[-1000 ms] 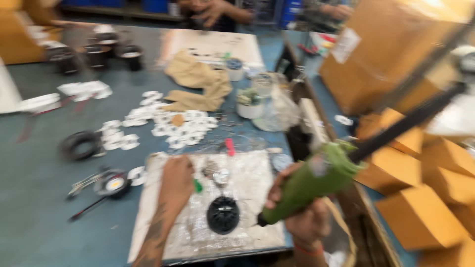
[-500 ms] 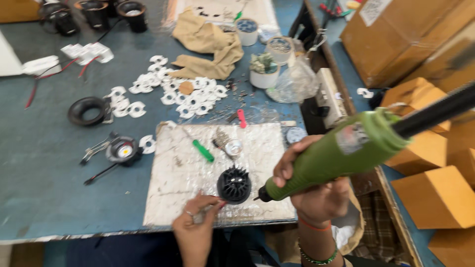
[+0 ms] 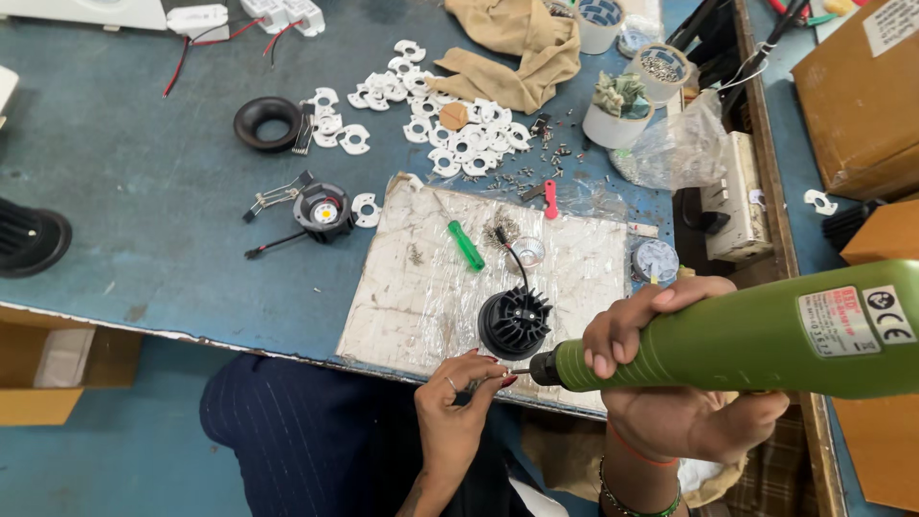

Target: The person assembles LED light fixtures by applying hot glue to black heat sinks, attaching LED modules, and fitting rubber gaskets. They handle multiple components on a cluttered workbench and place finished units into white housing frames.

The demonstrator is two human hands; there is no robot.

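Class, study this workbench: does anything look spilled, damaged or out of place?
Small screws lie scattered loose on the blue table beside the white brackets, outside the screw cup. The plastic-covered work mat is stained and wrinkled.

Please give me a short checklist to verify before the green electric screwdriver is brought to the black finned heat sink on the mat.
1. Right hand grips the green electric screwdriver firmly: ok.
2. Left hand fingers pinch at the screwdriver tip; screw seated on it: cannot tell.
3. Black finned heat sink stands on the white mat: ok.
4. Heat sink held steady: not ok, no hand is on it.
5. Its black wire lies away from the tip: ok.
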